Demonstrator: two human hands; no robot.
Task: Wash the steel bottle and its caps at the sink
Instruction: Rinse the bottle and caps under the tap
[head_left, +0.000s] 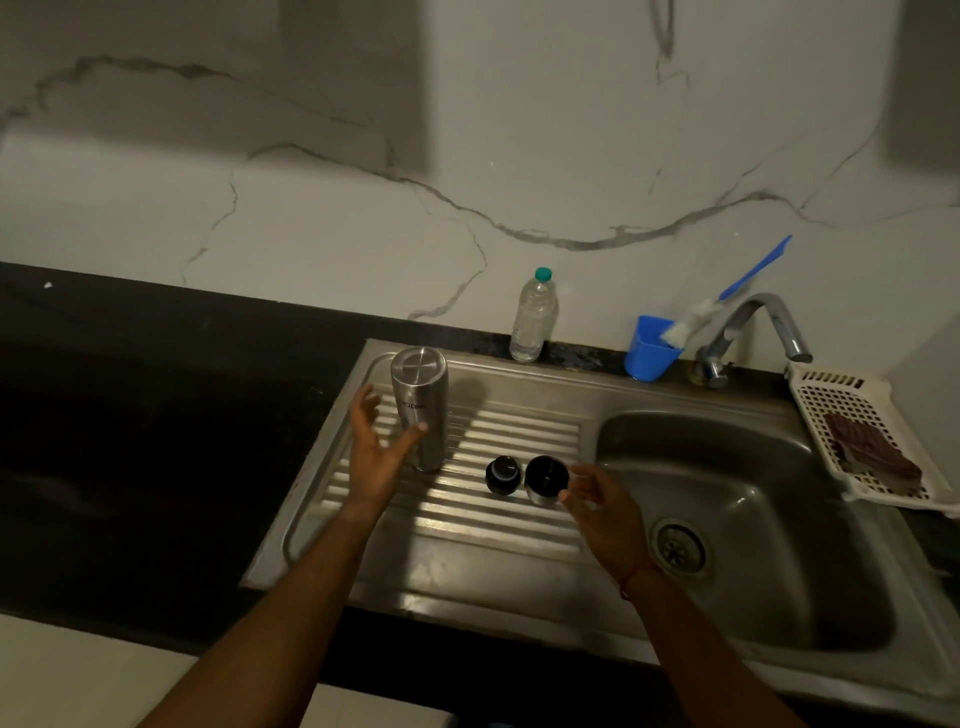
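The steel bottle (420, 408) stands upside down on the ribbed drainboard (498, 525) of the sink. My left hand (375, 447) is open just left of it, the thumb tip touching or nearly touching the bottle's side. Two caps rest on the drainboard to the right: a small black inner cap (503, 474) and a larger steel outer cap (544, 479) with its dark inside facing up. My right hand (602, 506) is open beside the outer cap, fingers spread, holding nothing.
The sink basin (748, 525) with its drain lies at right, under a steel tap (753, 330). A clear plastic bottle (534, 317), a blue cup with a brush (652, 347) and a white basket holding a scrub pad (862, 436) stand along the back and right. Dark counter (130, 415) spreads left.
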